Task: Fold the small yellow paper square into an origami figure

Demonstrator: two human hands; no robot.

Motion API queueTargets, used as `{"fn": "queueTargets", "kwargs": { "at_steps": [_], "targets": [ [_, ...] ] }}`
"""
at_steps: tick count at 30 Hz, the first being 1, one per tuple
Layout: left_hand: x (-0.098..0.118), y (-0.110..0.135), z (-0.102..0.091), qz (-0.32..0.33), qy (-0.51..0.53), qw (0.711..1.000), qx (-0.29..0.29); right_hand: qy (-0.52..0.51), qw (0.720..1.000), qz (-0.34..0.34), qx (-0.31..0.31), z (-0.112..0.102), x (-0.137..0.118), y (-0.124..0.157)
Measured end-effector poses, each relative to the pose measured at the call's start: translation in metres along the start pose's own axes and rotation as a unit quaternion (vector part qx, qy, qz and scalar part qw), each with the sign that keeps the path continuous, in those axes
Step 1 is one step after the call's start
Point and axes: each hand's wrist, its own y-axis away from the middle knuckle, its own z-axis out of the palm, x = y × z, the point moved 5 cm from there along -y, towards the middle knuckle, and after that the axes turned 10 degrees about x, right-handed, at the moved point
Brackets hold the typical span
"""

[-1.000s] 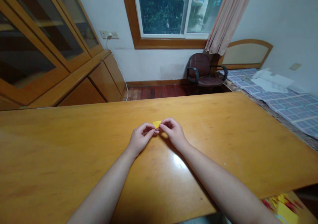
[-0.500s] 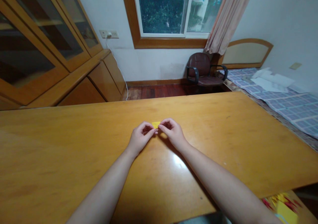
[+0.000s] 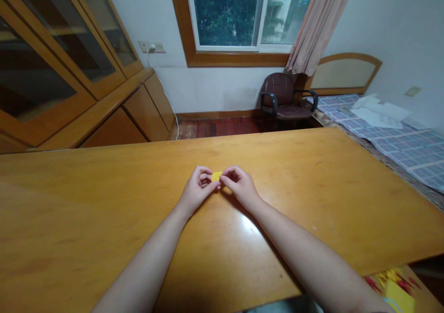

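A small yellow piece of paper (image 3: pixel 216 176) is held between my two hands, just above the middle of the wooden table (image 3: pixel 104 202). My left hand (image 3: pixel 198 187) has its fingers curled round the paper's left side, thumb along the lower edge. At the right side, my right hand (image 3: pixel 239 185) pinches the paper between thumb and index finger. Both thumbs nearly meet at the bottom of the paper. Parts of its edges are hidden behind my fingers, and I cannot make out any folds.
Yellow paper (image 3: pixel 398 295) and red and yellow pieces lie on a lower surface at the bottom right. Beyond the table stand a brown armchair (image 3: pixel 279 90) and a bed (image 3: pixel 409 141) with white sheets on it. A glass-door cabinet (image 3: pixel 104 90) lines the left.
The fingers of my left hand have lifted and spread a little, and more of the yellow paper shows between my hands. My right hand has barely moved.
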Motion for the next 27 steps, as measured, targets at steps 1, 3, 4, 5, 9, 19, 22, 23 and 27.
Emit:
{"fn": "queueTargets", "kwargs": {
  "at_steps": [1, 3, 4, 5, 9, 19, 22, 23, 27],
  "targets": [
    [0.0, 0.0, 0.0, 0.003, -0.008, 1.0, 0.004, 0.003, 1.0, -0.001, -0.003, 0.0, -0.001, 0.0],
    [0.0, -0.001, 0.0, 0.005, -0.016, 1.0, 0.007, 0.008, 1.0, 0.001, -0.009, 0.001, -0.003, 0.001],
    [0.001, -0.001, 0.0, 0.004, -0.016, 1.0, 0.007, 0.008, 1.0, 0.003, -0.009, 0.001, -0.004, 0.001],
    [0.002, 0.0, 0.0, 0.002, -0.014, 1.0, 0.005, 0.007, 1.0, 0.004, -0.01, 0.001, -0.004, 0.001],
    [0.008, 0.002, 0.003, -0.01, 0.005, 1.0, -0.003, -0.007, 1.0, 0.012, -0.009, 0.001, 0.0, 0.001],
    [0.009, 0.001, 0.001, 0.001, -0.001, 1.0, -0.003, -0.079, 0.994, 0.069, -0.036, 0.007, 0.008, 0.001],
    [0.008, 0.001, 0.001, -0.003, 0.0, 1.0, -0.006, -0.09, 0.993, 0.075, -0.035, 0.007, 0.009, 0.001],
    [0.007, 0.001, 0.001, -0.005, 0.0, 1.0, -0.006, -0.094, 0.992, 0.076, -0.034, 0.007, 0.01, 0.001],
    [0.006, 0.002, 0.001, -0.01, 0.001, 1.0, -0.005, -0.107, 0.99, 0.086, -0.035, 0.007, 0.012, 0.0]
  ]
}}
